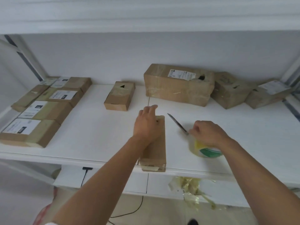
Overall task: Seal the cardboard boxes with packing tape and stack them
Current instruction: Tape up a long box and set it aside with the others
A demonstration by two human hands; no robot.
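Left hand lies flat, fingers straight, on top of the narrow cardboard box at the shelf's front edge; the box end overhangs that edge. Right hand curls round the tape roll just right of the box and pinches what looks like a small knife, blade blurred. Labelled boxes fill the left end. More boxes line the back edge, toward the right.

Narrow box lies left of tape roll, seemingly overhanging shelf edge.
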